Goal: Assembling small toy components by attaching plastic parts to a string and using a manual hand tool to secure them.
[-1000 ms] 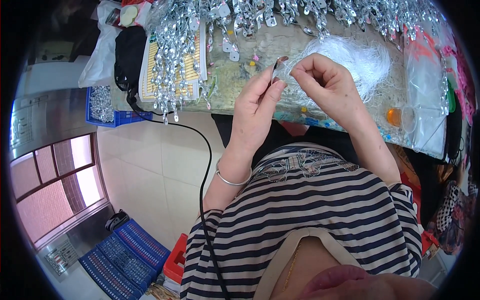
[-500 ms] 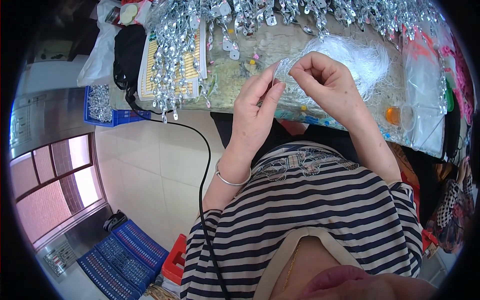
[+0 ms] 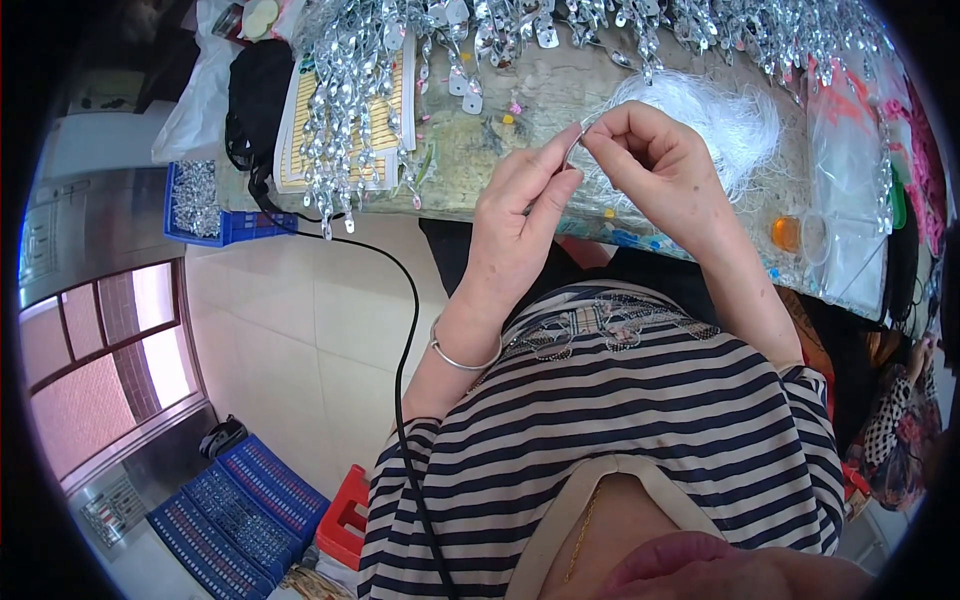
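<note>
Both hands are raised over the near part of the worktable, their fingertips almost meeting. My left hand (image 3: 522, 200), a bangle on its wrist, is closed with thumb and forefinger on a thin, clear silvery piece (image 3: 574, 150). Only a narrow edge of it shows between the fingers. My right hand (image 3: 655, 160) makes a pinch at the upper end of that piece; what lies between its fingertips is too small to make out. Behind the right hand spreads a loose tangle of white thread (image 3: 735, 125).
Strings of silver faceted beads (image 3: 345, 120) hang over the table's far side and a yellow-striped sheet (image 3: 290, 150). An amber item (image 3: 786, 233) and clear plastic bags (image 3: 845, 200) are at right. A black cable (image 3: 412, 300) runs down past my left arm. Blue bins (image 3: 225, 228) stand at left.
The silvery piece has turned, so less of it shows between the fingers. My right fingertips have come against its upper end, and my left hand has shifted slightly to the right.
</note>
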Demonstrator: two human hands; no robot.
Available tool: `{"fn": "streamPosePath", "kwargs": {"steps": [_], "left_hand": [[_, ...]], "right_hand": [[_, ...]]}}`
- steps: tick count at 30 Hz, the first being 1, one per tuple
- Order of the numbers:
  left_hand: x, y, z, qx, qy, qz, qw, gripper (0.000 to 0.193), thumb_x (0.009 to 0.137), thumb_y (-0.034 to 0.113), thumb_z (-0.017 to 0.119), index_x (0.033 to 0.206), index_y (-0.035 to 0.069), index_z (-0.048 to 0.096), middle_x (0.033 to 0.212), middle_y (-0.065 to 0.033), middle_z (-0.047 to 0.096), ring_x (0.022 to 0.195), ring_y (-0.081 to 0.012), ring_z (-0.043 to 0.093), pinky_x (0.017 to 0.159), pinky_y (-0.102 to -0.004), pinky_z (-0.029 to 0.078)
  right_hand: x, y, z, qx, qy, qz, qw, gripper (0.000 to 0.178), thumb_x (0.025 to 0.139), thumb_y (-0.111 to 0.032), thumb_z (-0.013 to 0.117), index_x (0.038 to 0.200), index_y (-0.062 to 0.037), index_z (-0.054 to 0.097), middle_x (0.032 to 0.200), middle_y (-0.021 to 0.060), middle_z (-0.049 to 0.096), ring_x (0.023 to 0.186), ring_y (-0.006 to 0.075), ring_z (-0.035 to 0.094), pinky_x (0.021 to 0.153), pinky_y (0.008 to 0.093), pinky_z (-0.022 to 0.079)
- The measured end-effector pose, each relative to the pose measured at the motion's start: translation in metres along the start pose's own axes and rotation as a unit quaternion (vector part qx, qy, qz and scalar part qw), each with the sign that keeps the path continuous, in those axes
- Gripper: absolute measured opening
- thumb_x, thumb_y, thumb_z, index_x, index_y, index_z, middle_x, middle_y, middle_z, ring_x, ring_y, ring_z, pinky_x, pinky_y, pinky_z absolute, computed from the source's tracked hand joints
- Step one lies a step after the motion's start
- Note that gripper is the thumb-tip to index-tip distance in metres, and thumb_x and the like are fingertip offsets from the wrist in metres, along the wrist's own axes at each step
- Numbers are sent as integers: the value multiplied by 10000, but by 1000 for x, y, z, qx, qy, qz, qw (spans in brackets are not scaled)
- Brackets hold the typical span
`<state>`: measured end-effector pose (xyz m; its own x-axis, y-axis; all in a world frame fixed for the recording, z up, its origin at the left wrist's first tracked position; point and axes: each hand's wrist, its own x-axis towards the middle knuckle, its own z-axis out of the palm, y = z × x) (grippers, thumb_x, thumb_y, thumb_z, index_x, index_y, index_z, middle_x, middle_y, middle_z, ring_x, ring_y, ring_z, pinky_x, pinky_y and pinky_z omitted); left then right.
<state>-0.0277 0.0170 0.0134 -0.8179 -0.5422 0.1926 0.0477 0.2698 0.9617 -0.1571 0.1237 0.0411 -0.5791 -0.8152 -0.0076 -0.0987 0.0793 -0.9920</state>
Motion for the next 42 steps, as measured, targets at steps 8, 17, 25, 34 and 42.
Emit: {"fn": "streamPosePath", "kwargs": {"steps": [8, 17, 25, 34, 42], "left_hand": [[1, -1, -2, 36, -27, 34, 998, 378, 874, 53, 596, 1250, 78, 565, 907, -4, 547, 808, -84, 482, 745, -208, 398], [1, -4, -2, 28, -19, 16, 999, 391, 863, 39, 603, 1250, 79, 566, 889, -2, 539, 800, -82, 474, 735, -206, 396], [-3, -8, 0, -147, 2, -134, 980, 382, 898, 98, 575, 1278, 85, 534, 872, -18, 601, 697, -60, 491, 611, -195, 424], [-2, -10, 1, -263, 3, -180, 948, 378, 933, 108, 528, 1304, 50, 488, 884, -32, 615, 620, -25, 447, 514, -156, 393], [-4, -9, 1, -282, 11, -196, 939, 363, 935, 134, 533, 1285, 44, 502, 878, -30, 611, 622, -24, 446, 510, -156, 379]], "right_hand": [[-3, 6, -3, -9, -14, 21, 1000, 112, 893, -85, 589, 977, -11, 583, 785, -38, 576, 682, 12, 503, 593, 158, 398], [-4, 10, -6, 12, -24, 28, 999, 168, 908, -54, 532, 1070, -11, 533, 820, -7, 552, 763, 38, 509, 672, 171, 406], [-4, 10, -4, 12, -38, 5, 999, 187, 949, -97, 462, 1114, -17, 494, 786, -7, 512, 761, 53, 476, 699, 194, 395], [-2, 11, -1, 2, -3, -20, 1000, 202, 940, -88, 492, 1129, -18, 472, 800, 1, 536, 771, 55, 502, 717, 192, 404], [-1, 12, 0, -121, 44, -56, 990, 194, 917, -37, 507, 1106, -9, 479, 767, 18, 562, 738, 63, 532, 676, 207, 435]]}}
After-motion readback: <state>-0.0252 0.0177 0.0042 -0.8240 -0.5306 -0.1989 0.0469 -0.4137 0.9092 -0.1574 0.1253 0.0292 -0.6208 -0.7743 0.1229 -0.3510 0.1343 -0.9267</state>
